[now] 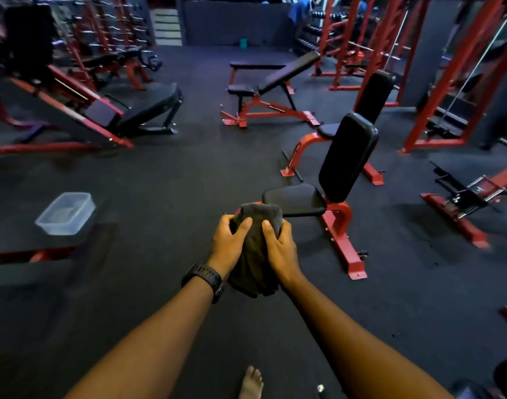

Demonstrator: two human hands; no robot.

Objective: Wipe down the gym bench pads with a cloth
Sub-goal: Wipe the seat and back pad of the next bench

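Observation:
A dark grey cloth (255, 254) hangs bunched between both my hands at the middle of the view. My left hand (229, 246), with a black watch on its wrist, grips the cloth's left side. My right hand (279, 249) grips its right side. Just beyond the cloth stands a red-framed upright bench with a black seat pad (295, 198) and a tall black back pad (347, 156). A second upright bench (373, 96) stands behind it, and an incline bench (287, 73) sits farther back.
A clear plastic tub (65, 213) sits on the black rubber floor at the left. A red leg-press machine (111, 110) fills the far left, red racks (436, 82) the right. A person in blue (299, 12) bends by the dumbbell rack at the back. My bare foot (251, 383) shows at the bottom.

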